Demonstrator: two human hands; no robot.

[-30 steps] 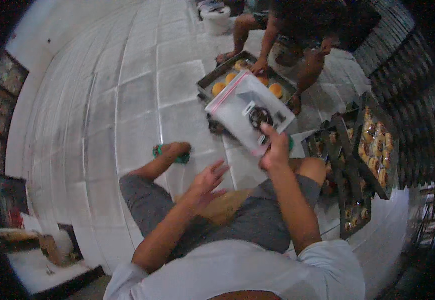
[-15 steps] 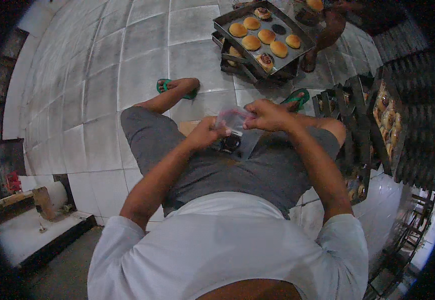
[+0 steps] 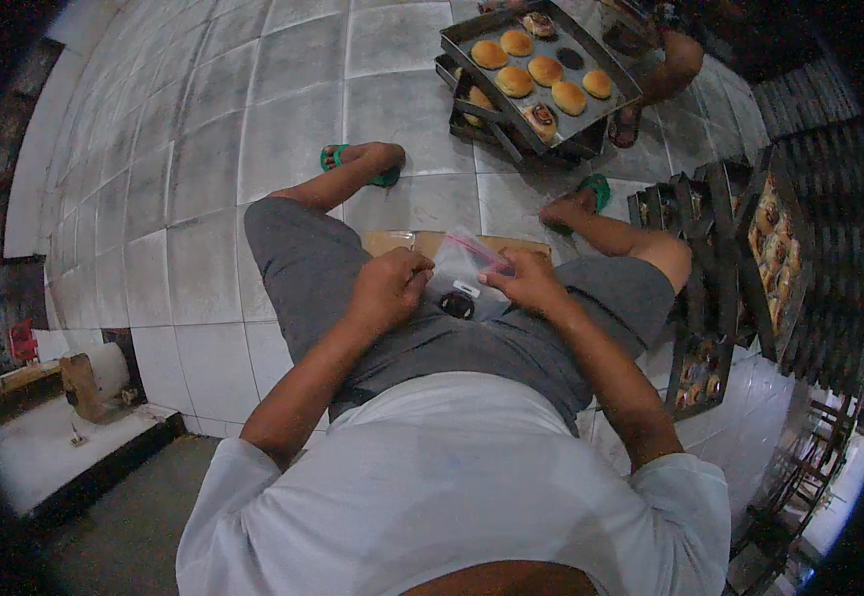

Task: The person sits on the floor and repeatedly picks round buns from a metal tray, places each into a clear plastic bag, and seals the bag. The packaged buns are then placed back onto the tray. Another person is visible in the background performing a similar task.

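Over my lap lies a clear plastic zip bag (image 3: 457,260) with a pink strip along its upper edge. A dark round item (image 3: 457,304) and a small white label (image 3: 467,288) show low in the bag; what the item is I cannot make out. My right hand (image 3: 531,282) pinches the bag's right side by the pink strip, thumb and fingers closed on the film. At the bag's left edge my left hand (image 3: 390,288) has its fingers curled and pressed together, gripping the film there. Brown cardboard (image 3: 387,240) shows behind the bag between my thighs.
Ahead, stacked dark trays (image 3: 591,111) carry round golden buns (image 3: 545,71). Another person's leg (image 3: 672,62) stands beside them. At right, several tilted trays (image 3: 776,260) hold baked goods. A white ledge with a roller (image 3: 109,382) is at lower left. Tiled floor (image 3: 203,179) surrounds me.
My hands have moved apart, the left one outward and down. The bag now spreads flatter with its pink strip slanting down to the right. More cardboard shows. The view has shifted slightly.
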